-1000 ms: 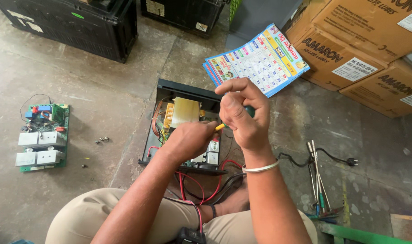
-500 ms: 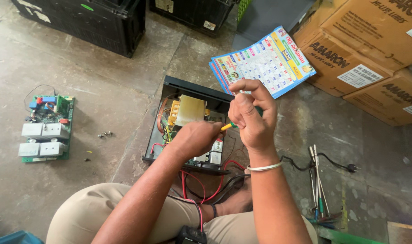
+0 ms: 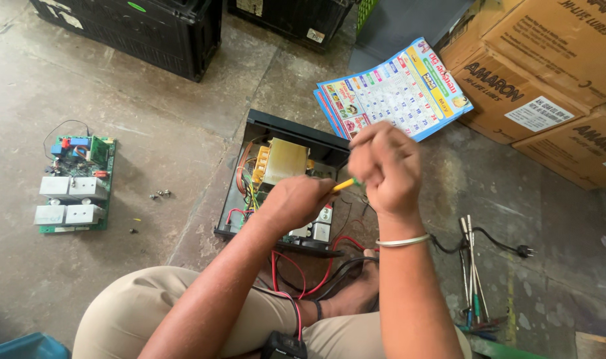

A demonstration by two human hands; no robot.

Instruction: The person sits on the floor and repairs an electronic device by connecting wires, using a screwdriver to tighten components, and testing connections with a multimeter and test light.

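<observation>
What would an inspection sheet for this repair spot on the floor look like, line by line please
Surface: bare, stained concrete floor; the person sits on it.
Job's things: open black electronics case with a yellow-taped transformer inside; yellow-handled tool.
Clutter: loose circuit board, small screws, colourful calendar, bundle of thin rods.
Grippers: left hand holds the tool over the case; right hand is closed in a fist above it, what it grips is hidden.
Cables: red and black wires run from the case to the lap; black plug lead.
Surroundings: black crates, cardboard boxes.
</observation>
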